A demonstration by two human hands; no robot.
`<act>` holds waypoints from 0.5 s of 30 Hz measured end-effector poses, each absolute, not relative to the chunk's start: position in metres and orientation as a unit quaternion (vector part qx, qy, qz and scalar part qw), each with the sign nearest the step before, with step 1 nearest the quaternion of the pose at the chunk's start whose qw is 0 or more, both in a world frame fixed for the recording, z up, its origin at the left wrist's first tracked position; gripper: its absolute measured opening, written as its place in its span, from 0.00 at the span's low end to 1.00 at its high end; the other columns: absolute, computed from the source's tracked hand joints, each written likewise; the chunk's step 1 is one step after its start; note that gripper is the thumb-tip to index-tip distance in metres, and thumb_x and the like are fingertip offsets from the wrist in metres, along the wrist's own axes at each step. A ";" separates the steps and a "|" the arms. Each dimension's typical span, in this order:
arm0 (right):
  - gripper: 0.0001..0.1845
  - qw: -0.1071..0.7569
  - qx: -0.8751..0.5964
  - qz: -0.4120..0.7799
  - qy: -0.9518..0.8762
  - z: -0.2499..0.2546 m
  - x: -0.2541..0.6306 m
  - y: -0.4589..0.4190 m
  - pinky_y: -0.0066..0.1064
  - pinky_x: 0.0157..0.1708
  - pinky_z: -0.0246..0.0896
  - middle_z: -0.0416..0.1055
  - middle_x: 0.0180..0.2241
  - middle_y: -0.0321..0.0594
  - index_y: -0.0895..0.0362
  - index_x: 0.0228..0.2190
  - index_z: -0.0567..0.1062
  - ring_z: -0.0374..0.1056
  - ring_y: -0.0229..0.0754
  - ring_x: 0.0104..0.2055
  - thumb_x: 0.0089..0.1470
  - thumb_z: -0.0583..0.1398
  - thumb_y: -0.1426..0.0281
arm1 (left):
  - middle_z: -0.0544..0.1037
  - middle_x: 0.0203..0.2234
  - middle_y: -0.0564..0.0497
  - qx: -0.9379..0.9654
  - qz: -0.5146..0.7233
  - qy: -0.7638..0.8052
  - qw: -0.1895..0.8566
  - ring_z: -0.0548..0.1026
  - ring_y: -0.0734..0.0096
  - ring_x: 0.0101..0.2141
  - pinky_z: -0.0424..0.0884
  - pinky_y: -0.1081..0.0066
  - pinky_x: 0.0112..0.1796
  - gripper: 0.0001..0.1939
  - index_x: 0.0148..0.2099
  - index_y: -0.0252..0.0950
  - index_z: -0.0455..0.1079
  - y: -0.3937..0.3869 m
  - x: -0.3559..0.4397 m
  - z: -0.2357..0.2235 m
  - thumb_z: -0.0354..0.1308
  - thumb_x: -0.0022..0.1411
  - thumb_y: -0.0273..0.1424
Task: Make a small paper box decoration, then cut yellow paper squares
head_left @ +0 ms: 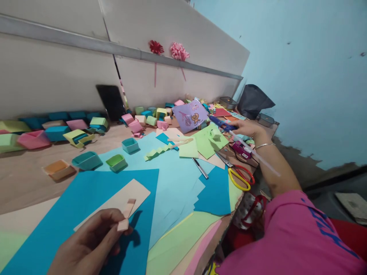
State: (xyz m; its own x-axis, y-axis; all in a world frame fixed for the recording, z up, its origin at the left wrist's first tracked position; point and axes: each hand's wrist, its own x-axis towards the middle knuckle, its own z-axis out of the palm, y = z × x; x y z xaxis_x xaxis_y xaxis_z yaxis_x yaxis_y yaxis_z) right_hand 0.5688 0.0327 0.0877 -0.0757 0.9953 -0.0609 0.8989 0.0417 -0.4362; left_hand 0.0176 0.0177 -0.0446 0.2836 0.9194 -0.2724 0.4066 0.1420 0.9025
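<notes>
On the far left, folded paper boxes (54,133) in green, pink, blue and yellow are lined up along the surface (25,168). Nearer, an orange open box (59,169) and a teal open box (87,160) are set side by side. A small peach paper strip (130,208) is pinched between the thumb and fingers of the left hand (91,242), held above a blue sheet (143,183) and a longer peach card (139,192). The strip is bent near the fingertips; its long axis is slanted from near left to far right, with the free end pointed away from the hand. Farther right, a light blue sheet (169,187) is spread and a purple card (187,116) with drawn figures is propped at a tilt. Beside it, a blue-purple glue gun (220,123) is gripped in the right hand (246,128). Its nozzle is aimed far left, toward the card; its long axis is extended near right by a translucent glue stick (259,157). Below the forearm, scissors (239,177) with yellow and red handles are laid.
</notes>
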 end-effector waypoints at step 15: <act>0.19 0.553 -0.491 0.105 -0.665 0.158 0.414 0.044 0.35 0.34 0.62 0.71 0.39 0.36 0.42 0.44 0.69 0.67 0.43 0.36 0.59 0.53 0.46 | 0.80 0.25 0.55 0.578 0.367 0.488 0.542 0.68 0.77 0.16 0.61 0.77 0.18 0.13 0.31 0.39 0.64 0.004 0.038 -0.001 0.63 0.53 0.40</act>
